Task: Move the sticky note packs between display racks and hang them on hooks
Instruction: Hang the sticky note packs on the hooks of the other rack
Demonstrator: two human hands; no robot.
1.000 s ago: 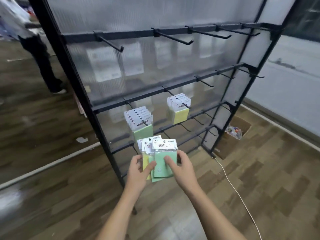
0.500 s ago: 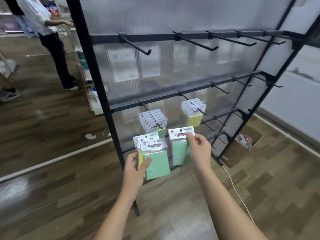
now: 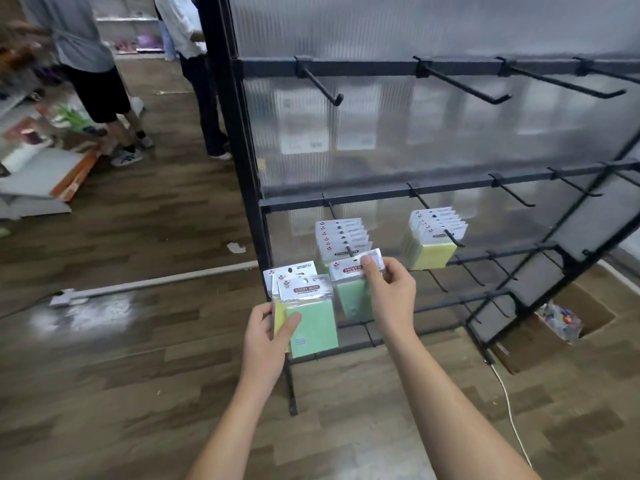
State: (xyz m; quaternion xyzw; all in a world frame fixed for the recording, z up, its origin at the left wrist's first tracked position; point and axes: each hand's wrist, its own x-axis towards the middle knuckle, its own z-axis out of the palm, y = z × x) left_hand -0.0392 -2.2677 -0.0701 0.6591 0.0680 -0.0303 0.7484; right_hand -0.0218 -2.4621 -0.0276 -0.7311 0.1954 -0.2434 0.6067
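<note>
Pinching one green pack (image 3: 353, 292) by its header card in my right hand (image 3: 389, 292), I am bringing it just below the loaded hook (image 3: 349, 251), while my left hand (image 3: 268, 336) is gripping the spare packs (image 3: 306, 313); a misaligned hole may catch the tip.

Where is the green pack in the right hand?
In the head view, the green pack sits mid-frame, pinched by the right hand, just below the hanging packs on the rack's leftmost loaded hook.

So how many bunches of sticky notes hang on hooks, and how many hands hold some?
Bunches on hooks: 2, left bunch and right bunch
Hands holding some: 2, left hand with a stack, right hand with one pack
Total: 4
</note>
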